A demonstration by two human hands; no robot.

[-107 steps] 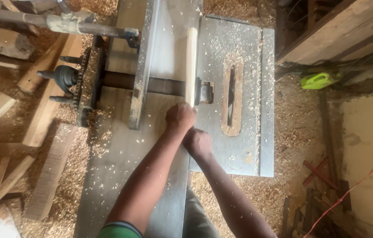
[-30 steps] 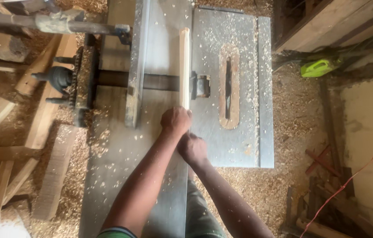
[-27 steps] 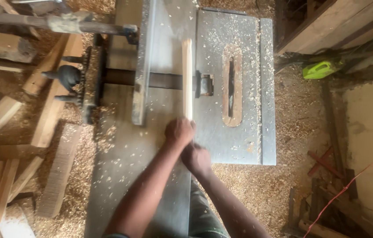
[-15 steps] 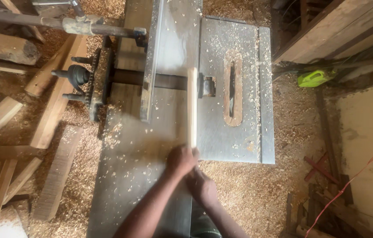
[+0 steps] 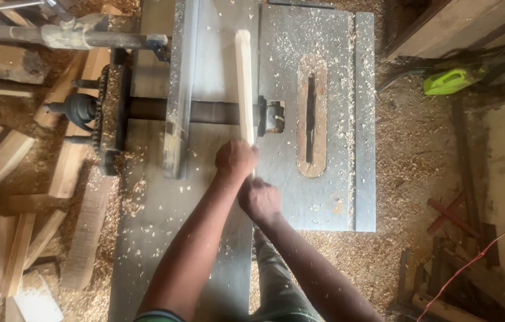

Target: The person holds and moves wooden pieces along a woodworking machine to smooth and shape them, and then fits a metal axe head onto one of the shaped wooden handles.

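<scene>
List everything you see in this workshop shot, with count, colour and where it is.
wooden strip: one, pale, lying lengthwise on the machine table
machine table: one, grey metal, centre, dusted with shavings
slot: one, dark, right half of table
fence rail: one, grey, left of strip
green tool: one, upper right floor
planks: several, brown, left floor
left hand: on strip's near end
right hand: just behind it

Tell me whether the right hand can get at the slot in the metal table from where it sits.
Probably yes. The right hand grips the near end of the wooden strip, and only bare, sawdust-strewn table lies between it and the slot; nothing blocks the way.
</scene>
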